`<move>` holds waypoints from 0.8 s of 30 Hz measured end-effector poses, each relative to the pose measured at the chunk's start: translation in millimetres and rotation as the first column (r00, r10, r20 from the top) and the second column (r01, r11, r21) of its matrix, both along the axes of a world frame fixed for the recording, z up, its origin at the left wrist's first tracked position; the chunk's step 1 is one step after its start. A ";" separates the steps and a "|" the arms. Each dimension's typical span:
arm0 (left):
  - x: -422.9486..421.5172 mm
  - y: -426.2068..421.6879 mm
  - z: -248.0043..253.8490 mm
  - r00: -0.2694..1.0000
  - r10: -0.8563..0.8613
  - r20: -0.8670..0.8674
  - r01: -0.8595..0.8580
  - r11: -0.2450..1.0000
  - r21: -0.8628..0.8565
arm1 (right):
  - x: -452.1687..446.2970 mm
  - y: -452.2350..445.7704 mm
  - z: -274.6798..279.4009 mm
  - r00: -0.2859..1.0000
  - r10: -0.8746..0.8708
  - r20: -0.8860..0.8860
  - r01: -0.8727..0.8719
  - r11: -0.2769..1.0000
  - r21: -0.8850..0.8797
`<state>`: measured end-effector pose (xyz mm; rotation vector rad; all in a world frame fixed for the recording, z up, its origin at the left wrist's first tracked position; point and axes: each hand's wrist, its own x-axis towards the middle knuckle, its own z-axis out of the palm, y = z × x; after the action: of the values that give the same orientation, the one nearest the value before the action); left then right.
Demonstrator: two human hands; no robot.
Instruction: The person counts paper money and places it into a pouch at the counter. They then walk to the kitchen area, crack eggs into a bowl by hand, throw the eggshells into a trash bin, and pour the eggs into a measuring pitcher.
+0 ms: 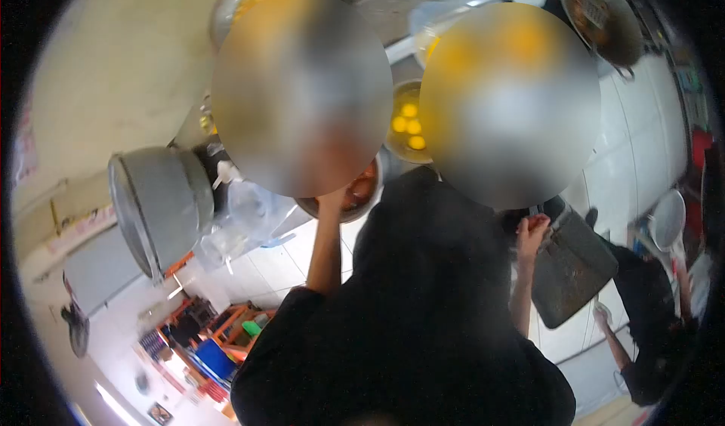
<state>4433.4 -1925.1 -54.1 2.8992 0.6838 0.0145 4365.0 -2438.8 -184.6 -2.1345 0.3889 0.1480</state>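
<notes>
My left hand (332, 168) reaches over a round container (308, 205) of smooth reddish-brown eggs (361, 190). A blurred patch hides its fingers, so I cannot see whether it holds one. My right hand (533, 231) is at the upper edge of a dark grey bin (575, 271), its fingers curled together with reddish tips. What lies in them, if anything, is too small to make out. Between the two blurred patches is a bowl (396, 148) with several yellow egg yolks (408, 125) in liquid, partly hidden.
A large metal pot (162, 207) lies at the left beside clear plastic bags (245, 214). A wok (604, 18) with dark contents stands at the upper right. Another person (649, 297) in black is at the right. Orange shelving (234, 335) stands lower left.
</notes>
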 end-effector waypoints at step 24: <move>18.6 -56.7 98.7 0.769 0.615 -0.172 0.000 -0.269 -0.963 | 169.8 327.9 203.0 0.516 0.499 0.696 -0.827 0.501 0.254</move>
<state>4452.0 -1981.8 44.7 0.9114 0.8085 0.1115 4534.8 -2110.9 18.4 -1.4896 -0.8374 0.0917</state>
